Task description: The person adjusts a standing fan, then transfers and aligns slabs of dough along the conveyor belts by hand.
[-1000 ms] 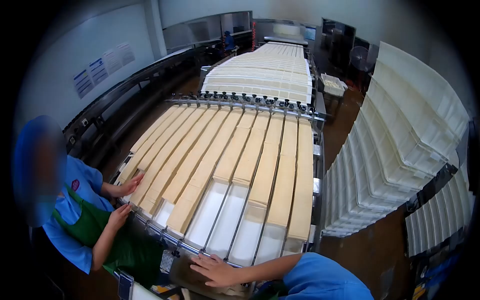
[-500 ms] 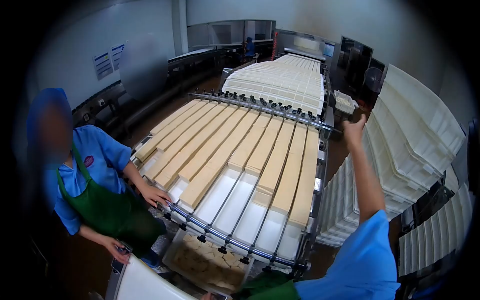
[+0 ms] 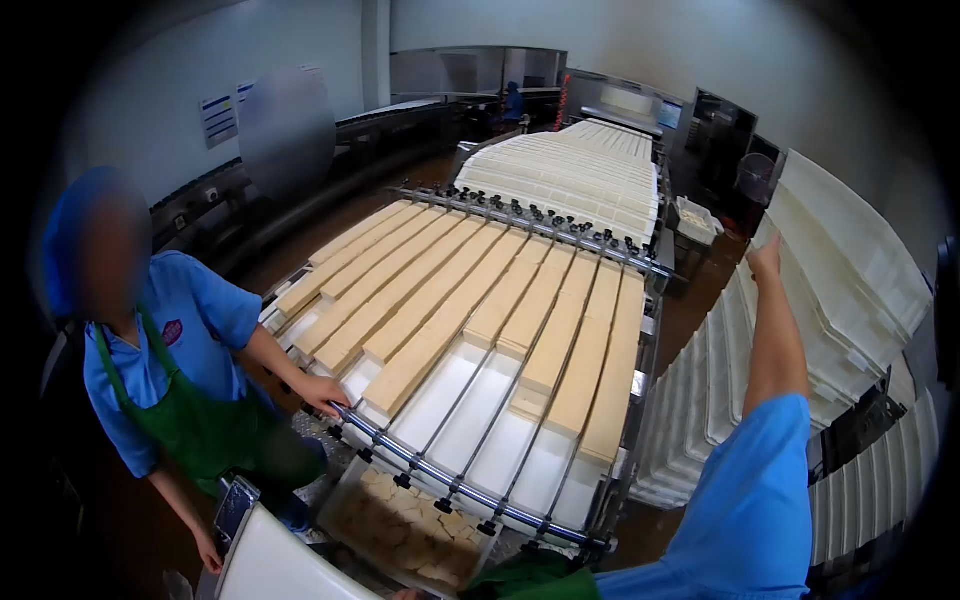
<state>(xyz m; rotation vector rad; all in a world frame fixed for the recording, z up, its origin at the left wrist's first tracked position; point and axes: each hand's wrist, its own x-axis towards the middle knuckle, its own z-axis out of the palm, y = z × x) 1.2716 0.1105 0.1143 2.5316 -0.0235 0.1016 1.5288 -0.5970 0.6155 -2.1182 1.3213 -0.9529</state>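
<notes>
My right hand (image 3: 765, 260) is at the near-left edge of the tall stack of white plastic trays (image 3: 840, 260), its fingers closed on a tray edge. Part of the grip is too small to make out. Only a sliver of my left hand (image 3: 405, 595) shows at the bottom edge, with its fingers hidden. Left of my right arm lie long cream-coloured blocks (image 3: 440, 340), which look like tofu or cake, in lanes on a white conveyor (image 3: 480, 385). Thin metal rods divide the lanes.
A co-worker in a green apron (image 3: 185, 410) stands left, one hand on the front metal bar (image 3: 430, 462). Below the bar sits a bin (image 3: 345, 505) of broken pieces. More white trays (image 3: 870, 500) stand at lower right. Another person (image 3: 513, 100) is far back.
My right hand has moved right, from spread fingers beside the conveyor to the tray stack. The co-worker's lower hand has dropped from the white machine's corner. The view has shifted slightly.
</notes>
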